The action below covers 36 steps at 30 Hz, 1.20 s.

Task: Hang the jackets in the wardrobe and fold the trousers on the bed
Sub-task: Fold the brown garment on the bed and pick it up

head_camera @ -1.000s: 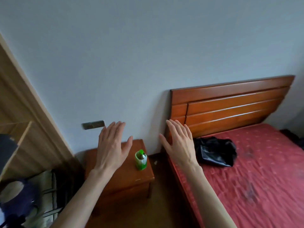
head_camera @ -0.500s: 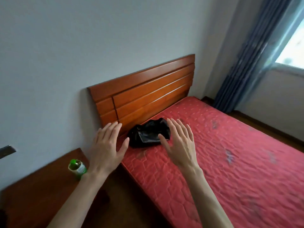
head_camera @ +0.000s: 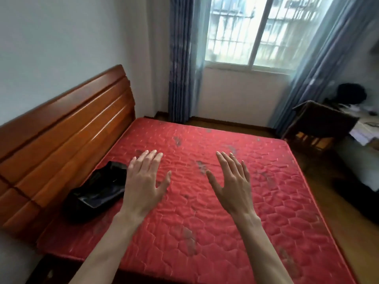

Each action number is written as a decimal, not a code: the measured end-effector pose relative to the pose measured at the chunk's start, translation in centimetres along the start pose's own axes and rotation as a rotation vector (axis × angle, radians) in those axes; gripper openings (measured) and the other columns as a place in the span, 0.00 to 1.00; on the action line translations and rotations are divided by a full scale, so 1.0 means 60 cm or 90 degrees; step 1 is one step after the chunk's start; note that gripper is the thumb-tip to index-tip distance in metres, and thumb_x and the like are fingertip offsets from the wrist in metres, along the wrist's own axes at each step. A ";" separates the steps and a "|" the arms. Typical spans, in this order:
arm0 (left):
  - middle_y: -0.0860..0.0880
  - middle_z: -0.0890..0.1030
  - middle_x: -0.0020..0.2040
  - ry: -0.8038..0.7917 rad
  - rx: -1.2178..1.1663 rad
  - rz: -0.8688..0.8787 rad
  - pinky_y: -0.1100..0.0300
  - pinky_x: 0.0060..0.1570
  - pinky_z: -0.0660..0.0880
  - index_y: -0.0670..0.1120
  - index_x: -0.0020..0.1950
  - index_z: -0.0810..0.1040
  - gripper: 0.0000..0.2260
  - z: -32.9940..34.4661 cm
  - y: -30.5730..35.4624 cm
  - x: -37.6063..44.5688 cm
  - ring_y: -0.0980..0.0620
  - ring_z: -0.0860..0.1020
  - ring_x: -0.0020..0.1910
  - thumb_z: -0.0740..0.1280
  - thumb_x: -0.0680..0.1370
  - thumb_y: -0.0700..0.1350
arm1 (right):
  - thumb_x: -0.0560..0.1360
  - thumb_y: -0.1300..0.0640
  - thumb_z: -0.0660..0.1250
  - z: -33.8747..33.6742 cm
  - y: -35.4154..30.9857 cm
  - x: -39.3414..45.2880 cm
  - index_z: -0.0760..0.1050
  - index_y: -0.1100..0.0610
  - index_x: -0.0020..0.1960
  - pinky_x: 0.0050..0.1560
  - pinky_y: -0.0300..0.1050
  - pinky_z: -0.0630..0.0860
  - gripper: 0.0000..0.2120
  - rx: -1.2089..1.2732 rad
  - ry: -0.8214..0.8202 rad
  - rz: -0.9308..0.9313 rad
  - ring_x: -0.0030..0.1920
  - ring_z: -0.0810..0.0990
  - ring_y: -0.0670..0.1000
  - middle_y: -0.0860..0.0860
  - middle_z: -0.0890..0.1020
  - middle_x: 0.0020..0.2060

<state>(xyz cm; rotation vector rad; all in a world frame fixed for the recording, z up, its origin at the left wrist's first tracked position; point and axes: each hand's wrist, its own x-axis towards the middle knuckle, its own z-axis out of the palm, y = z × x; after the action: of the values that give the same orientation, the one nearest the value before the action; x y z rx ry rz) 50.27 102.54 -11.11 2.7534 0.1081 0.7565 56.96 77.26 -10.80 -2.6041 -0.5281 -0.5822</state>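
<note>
A bed with a red quilted mattress (head_camera: 256,201) fills the middle of the view, its wooden headboard (head_camera: 61,144) at the left. A crumpled black shiny garment (head_camera: 98,193) lies on the mattress next to the headboard. My left hand (head_camera: 143,181) hovers above the bed with straight, spread fingers, just right of the garment and partly in front of it. My right hand (head_camera: 231,183) is held up the same way over the middle of the mattress. Both hands hold nothing. No wardrobe is in view.
A window (head_camera: 256,31) with blue curtains (head_camera: 180,58) is beyond the bed. A dark wooden chair (head_camera: 320,124) and a cluttered desk (head_camera: 365,128) stand at the right. A dark bag or cloth (head_camera: 356,193) lies on the wooden floor at the right edge.
My view has swung right, from the wardrobe edge and bedside table with a green bottle, across the headboard, to the whole bed and window. Both hands stay raised and spread.
</note>
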 end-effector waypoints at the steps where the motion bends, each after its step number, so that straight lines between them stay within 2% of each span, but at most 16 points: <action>1: 0.45 0.72 0.76 -0.005 -0.015 0.026 0.40 0.78 0.60 0.45 0.77 0.71 0.29 0.013 0.013 0.015 0.45 0.65 0.79 0.54 0.84 0.63 | 0.83 0.34 0.53 -0.014 0.014 -0.009 0.62 0.49 0.81 0.82 0.55 0.53 0.32 -0.011 0.016 0.030 0.81 0.59 0.49 0.47 0.68 0.79; 4: 0.44 0.72 0.76 -0.024 -0.062 0.094 0.39 0.77 0.61 0.44 0.77 0.71 0.30 0.052 0.065 0.058 0.44 0.66 0.79 0.53 0.84 0.64 | 0.83 0.33 0.54 -0.055 0.054 -0.035 0.62 0.49 0.81 0.82 0.54 0.53 0.32 -0.049 0.052 0.108 0.81 0.60 0.50 0.47 0.68 0.78; 11: 0.45 0.71 0.77 -0.073 -0.168 0.230 0.41 0.79 0.60 0.45 0.78 0.69 0.29 0.127 0.239 0.086 0.44 0.64 0.79 0.57 0.83 0.62 | 0.84 0.33 0.54 -0.165 0.164 -0.121 0.62 0.48 0.81 0.82 0.54 0.51 0.31 -0.159 0.096 0.232 0.81 0.60 0.50 0.47 0.68 0.78; 18: 0.46 0.75 0.74 -0.099 -0.274 0.344 0.42 0.75 0.66 0.46 0.75 0.73 0.26 0.184 0.462 0.052 0.45 0.68 0.77 0.59 0.83 0.60 | 0.83 0.31 0.51 -0.308 0.296 -0.249 0.62 0.48 0.81 0.82 0.57 0.52 0.33 -0.217 0.158 0.359 0.82 0.58 0.49 0.48 0.68 0.79; 25: 0.47 0.73 0.75 -0.116 -0.317 0.428 0.42 0.77 0.64 0.47 0.77 0.71 0.27 0.224 0.717 0.003 0.46 0.67 0.78 0.59 0.82 0.61 | 0.83 0.32 0.52 -0.448 0.447 -0.376 0.63 0.48 0.81 0.80 0.59 0.59 0.32 -0.260 0.207 0.414 0.81 0.60 0.49 0.47 0.69 0.78; 31: 0.46 0.72 0.76 -0.112 -0.331 0.459 0.43 0.79 0.61 0.47 0.77 0.70 0.28 0.261 0.916 -0.040 0.46 0.65 0.79 0.60 0.82 0.61 | 0.83 0.34 0.55 -0.559 0.586 -0.455 0.64 0.48 0.80 0.81 0.50 0.52 0.31 -0.292 0.234 0.436 0.80 0.62 0.49 0.47 0.70 0.77; 36: 0.47 0.72 0.76 -0.098 -0.347 0.467 0.43 0.79 0.60 0.46 0.77 0.71 0.28 0.294 1.056 -0.055 0.47 0.64 0.79 0.60 0.82 0.61 | 0.83 0.32 0.52 -0.629 0.695 -0.496 0.61 0.48 0.81 0.82 0.56 0.56 0.32 -0.304 0.219 0.446 0.81 0.60 0.50 0.47 0.68 0.79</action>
<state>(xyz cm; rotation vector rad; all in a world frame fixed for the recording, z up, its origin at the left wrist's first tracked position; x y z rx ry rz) 56.23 36.99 -8.87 2.2672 -1.0248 0.5970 38.63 16.45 -6.75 -2.7542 0.6878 -0.9489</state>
